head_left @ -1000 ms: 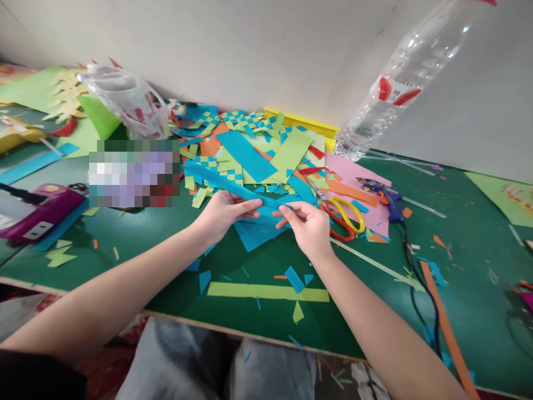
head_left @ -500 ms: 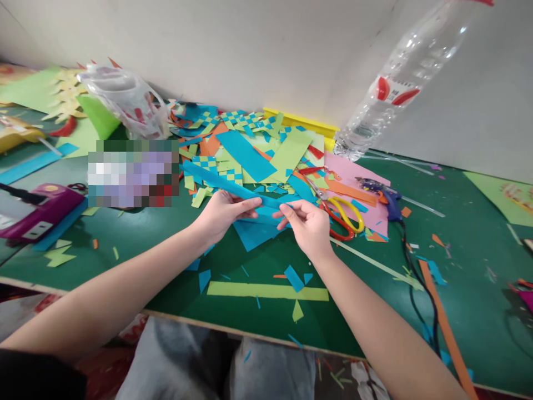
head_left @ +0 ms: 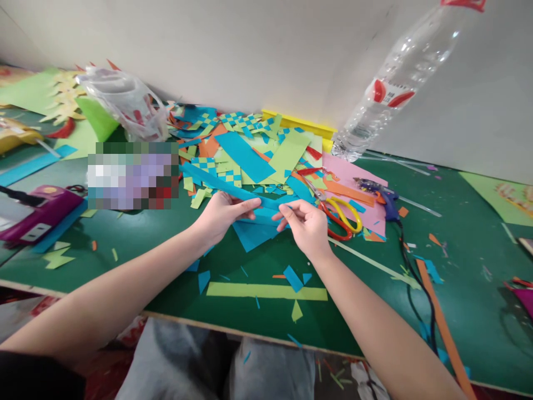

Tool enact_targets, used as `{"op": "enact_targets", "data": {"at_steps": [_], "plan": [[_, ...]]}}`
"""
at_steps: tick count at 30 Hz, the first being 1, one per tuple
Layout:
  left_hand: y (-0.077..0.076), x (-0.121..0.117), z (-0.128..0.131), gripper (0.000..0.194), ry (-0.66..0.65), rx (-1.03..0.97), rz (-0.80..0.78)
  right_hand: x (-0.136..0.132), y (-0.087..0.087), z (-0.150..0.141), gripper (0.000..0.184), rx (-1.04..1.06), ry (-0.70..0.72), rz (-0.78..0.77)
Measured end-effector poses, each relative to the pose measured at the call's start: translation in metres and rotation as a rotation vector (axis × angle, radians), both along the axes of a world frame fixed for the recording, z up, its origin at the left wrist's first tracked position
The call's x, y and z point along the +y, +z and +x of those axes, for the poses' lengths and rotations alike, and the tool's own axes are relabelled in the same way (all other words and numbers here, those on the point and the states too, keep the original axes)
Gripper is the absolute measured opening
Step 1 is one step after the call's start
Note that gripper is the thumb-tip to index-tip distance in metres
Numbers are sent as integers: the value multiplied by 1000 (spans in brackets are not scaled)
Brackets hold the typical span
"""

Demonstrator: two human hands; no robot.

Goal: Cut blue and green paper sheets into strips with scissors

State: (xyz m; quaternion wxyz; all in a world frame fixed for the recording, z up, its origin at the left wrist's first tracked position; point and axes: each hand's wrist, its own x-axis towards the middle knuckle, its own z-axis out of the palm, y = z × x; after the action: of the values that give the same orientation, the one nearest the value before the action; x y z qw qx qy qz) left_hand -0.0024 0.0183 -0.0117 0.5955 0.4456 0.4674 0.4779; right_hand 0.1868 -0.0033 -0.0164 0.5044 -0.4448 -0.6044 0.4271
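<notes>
A long blue paper strip (head_left: 212,179) runs between my two hands above the table. My left hand (head_left: 225,216) pinches it with the thumb on top. At the strip's right end, my right hand (head_left: 306,225) grips it between thumb and fingers. Beneath lies more blue paper (head_left: 254,238), partly covered by the hands. Just right of my right hand rest scissors (head_left: 345,215) with red and yellow handles. A light green strip (head_left: 266,291) lies flat nearer the table's front edge, with small blue scraps around it.
Behind the hands spreads a pile of cut and woven paper (head_left: 250,155). A tilted plastic bottle (head_left: 391,94) leans at the wall. A blue glue gun (head_left: 389,204) with a black cable lies right. At left are a purple power strip (head_left: 41,214) and a plastic bag (head_left: 125,105).
Both hands keep nearly the same grip on the blue strip. The view has shifted slightly, so the bottle and right-side items appear a little further left.
</notes>
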Motion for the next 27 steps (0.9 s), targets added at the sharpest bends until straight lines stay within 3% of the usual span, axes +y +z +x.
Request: {"op": "enact_targets", "data": {"at_steps": [13,18,22,27], "plan": [[1,-1,-1,31,-17,58,25,0,-1,-1,24,20,17,-21],[5,-4,0,33,-116,-4,58,-6,2,-3,25,-22,24,-3],[7,-7,1,27,-221,86,141,-11,5,-5,23,-39,59,20],[7,-8,1,23,-229,167,187,-13,5,-6,20,-46,70,39]]}}
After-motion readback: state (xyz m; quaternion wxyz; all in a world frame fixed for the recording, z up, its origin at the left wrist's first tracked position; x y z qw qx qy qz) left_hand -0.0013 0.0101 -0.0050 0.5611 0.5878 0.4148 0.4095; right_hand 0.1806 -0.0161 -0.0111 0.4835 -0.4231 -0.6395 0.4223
